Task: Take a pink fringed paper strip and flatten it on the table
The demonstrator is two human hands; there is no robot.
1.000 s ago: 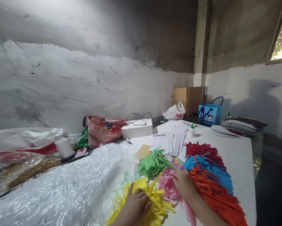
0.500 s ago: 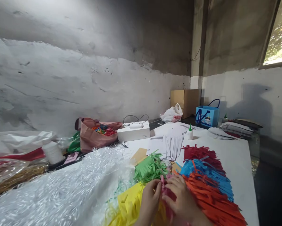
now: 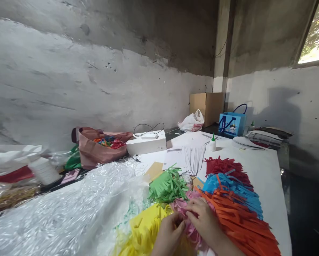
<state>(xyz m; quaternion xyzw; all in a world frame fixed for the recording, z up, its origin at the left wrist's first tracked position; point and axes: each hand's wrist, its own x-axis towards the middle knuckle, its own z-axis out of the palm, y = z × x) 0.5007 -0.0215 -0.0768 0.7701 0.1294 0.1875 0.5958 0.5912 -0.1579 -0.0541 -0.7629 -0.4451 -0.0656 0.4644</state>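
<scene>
While close together — left hand (image 3: 170, 229), right hand (image 3: 203, 217) (at pink strips (image 3: 178, 204))

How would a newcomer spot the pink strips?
Start at the white tabletop; near the person, find the yellow pile and the orange-red pile. The pink strips lie between them, at the left hand and right hand, set apart by their pink.

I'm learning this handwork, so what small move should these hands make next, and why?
Probably ease the hands gently apart to spread the pink strips: the left hand and right hand are close together over them, and the strips lie tangled between the yellow strips and orange strips. Whether one is pinched is hard to tell.
</scene>
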